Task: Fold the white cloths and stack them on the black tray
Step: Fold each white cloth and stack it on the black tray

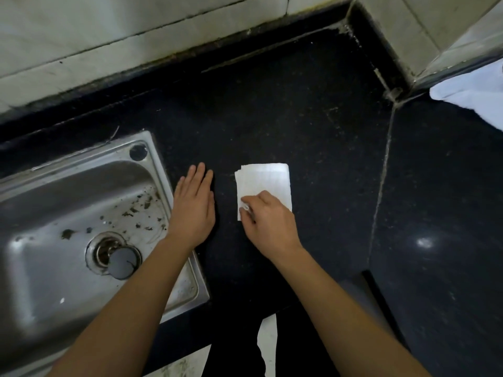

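A folded white cloth [265,180] lies flat on the black countertop [272,104], near the middle of the view. My right hand [268,221] rests on its near left corner and pinches that corner between thumb and fingers. My left hand [193,205] lies flat and open on the counter to the left of the cloth, fingers together, touching nothing else. More white cloth [473,88] sits at the far right edge, partly cut off. I cannot make out a black tray against the dark counter.
A steel sink [68,186] with dirt specks and a round drain plug [122,263] fills the left side. Tiled walls [109,36] border the counter at the back and right corner. The counter's front edge runs below my forearms.
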Demonstrator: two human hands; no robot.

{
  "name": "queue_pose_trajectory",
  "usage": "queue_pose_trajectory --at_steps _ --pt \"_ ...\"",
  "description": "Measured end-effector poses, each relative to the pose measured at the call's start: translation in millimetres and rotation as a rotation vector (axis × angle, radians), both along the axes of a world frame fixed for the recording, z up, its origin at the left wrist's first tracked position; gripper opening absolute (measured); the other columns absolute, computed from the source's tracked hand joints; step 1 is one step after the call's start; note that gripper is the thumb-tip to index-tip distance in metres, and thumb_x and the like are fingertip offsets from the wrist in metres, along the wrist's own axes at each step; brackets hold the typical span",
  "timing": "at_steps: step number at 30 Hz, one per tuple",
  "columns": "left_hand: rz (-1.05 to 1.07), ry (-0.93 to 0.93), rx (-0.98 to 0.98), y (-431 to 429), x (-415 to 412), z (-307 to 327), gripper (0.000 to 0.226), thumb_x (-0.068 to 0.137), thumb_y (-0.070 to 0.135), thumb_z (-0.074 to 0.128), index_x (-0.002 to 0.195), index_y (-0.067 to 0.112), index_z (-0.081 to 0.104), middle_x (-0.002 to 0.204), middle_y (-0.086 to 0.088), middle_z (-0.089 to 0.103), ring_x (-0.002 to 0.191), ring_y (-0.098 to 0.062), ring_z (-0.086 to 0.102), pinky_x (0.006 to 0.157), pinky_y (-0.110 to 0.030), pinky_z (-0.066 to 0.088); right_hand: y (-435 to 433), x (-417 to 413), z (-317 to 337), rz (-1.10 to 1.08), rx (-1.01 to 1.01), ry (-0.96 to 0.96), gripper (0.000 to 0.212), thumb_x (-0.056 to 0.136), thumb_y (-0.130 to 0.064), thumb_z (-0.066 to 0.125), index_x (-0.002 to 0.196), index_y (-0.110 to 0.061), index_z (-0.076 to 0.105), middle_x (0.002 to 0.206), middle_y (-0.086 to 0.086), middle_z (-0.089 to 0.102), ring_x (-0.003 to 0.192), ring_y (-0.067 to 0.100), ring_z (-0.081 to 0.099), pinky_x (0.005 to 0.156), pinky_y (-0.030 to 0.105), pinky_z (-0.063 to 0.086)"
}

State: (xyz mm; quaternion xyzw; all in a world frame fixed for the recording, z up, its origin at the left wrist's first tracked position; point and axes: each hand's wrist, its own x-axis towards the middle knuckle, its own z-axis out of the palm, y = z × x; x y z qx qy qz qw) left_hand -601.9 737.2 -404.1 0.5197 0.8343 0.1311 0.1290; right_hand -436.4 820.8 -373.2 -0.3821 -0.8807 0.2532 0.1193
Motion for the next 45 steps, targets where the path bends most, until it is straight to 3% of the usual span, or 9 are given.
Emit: queue_pose_trajectory --at_steps 7,12,16,21,23,25,28,33,45 --pt "0.007 -0.024 0.008 -2.1 -1.0 1.7 0.054 0.101 0.024 0.028 0.15 0.003 0.036 0.161 -0.014 0.025 0.151 -0.029 0.016 0.123 -0.041 0.008 1.3 7.0 -1.8 0.049 0.136 0.139 0.018 0.087 -0.015 0.074 0.104 -0.012 0.077 0.086 0.003 0.066 0.072 0.018 0.063 0.058 0.027 0.053" --pt "0.006 -0.028 -0.004 -2.8 -2.7 1.1 0.058 0.101 0.03 0.022 0.15 0.003 0.035 0.162 -0.014 0.024 0.151 -0.029 0.015 0.123 -0.044 0.01 -0.2 11.5 -12.5 0.205 0.068 0.087 0.017 0.089 -0.014 0.071 0.104 -0.01 0.077 0.086 0.006 0.065 0.073 0.022 0.062 0.064 0.037 0.057" --pt "-0.002 -0.032 0.005 -3.4 -2.3 1.5 0.053 0.102 0.024 0.03 0.15 0.003 0.036 0.161 -0.014 0.025 0.151 -0.029 0.016 0.123 -0.046 0.011 3.5 20.3 -7.4 0.258 -0.043 0.102 0.029 0.089 -0.022 0.073 0.117 -0.012 0.073 0.095 0.003 0.067 0.085 0.019 0.063 0.073 0.032 0.057" --pt "0.016 -0.054 0.072 -3.3 8.0 8.8 0.053 0.104 0.03 0.033 0.152 0.007 0.034 0.164 -0.011 0.019 0.153 -0.025 0.012 0.123 -0.05 0.015 25.6 40.1 6.1 0.033 0.028 0.289 0.03 0.097 -0.017 0.061 0.125 -0.008 0.068 0.117 0.007 0.067 0.103 0.02 0.063 0.089 0.036 0.055" --pt "-0.054 -0.042 0.072 -1.1 19.1 13.3 0.057 0.104 0.036 0.031 0.155 0.01 0.027 0.166 -0.007 0.013 0.154 -0.021 0.006 0.123 -0.048 0.011 42.0 48.6 8.2 0.04 0.085 0.131 0.043 0.102 -0.025 0.052 0.141 -0.009 0.055 0.143 0.008 0.054 0.125 0.023 0.052 0.105 0.038 0.044" --pt "-0.177 -0.013 0.031 3.1 26.6 14.7 0.064 0.104 0.045 0.027 0.158 0.011 0.018 0.167 -0.006 0.006 0.154 -0.019 0.0 0.124 -0.049 0.008 55.0 51.6 6.5 0.17 0.11 -0.076 0.056 0.105 -0.037 0.041 0.154 -0.01 0.034 0.162 0.008 0.029 0.147 0.025 0.03 0.117 0.041 0.028" --pt "-0.327 0.077 -0.069 13.1 21.3 11.3 0.076 0.101 0.058 0.021 0.159 0.011 0.007 0.167 -0.006 -0.003 0.154 -0.019 -0.005 0.123 -0.054 0.008 67.3 42.9 -1.1 0.412 0.208 -0.298 0.067 0.106 -0.05 0.026 0.16 -0.011 0.014 0.169 0.008 0.005 0.155 0.029 0.003 0.124 0.049 0.012" --pt "-0.47 0.237 -0.174 24.9 -7.8 5.9 0.086 0.096 0.07 0.016 0.159 0.013 0.002 0.167 -0.005 -0.004 0.154 -0.02 -0.005 0.122 -0.056 0.007 87.2 34.4 -16.8 0.519 0.314 -0.48 0.083 0.1 -0.068 0.019 0.16 -0.011 0.008 0.169 0.009 0.002 0.155 0.032 0.001 0.122 0.057 0.011" --pt "-0.513 0.294 -0.196 25.9 -11.5 0.7 0.106 0.085 0.086 0.024 0.159 0.013 0.004 0.167 -0.01 0.001 0.154 -0.026 -0.002 0.122 -0.056 0.006 99.2 51.8 -18.7 0.426 0.196 -0.555 0.11 0.086 -0.086 0.013 0.159 -0.005 -0.001 0.168 0.014 -0.007 0.155 0.03 -0.008 0.124 0.056 0.004"
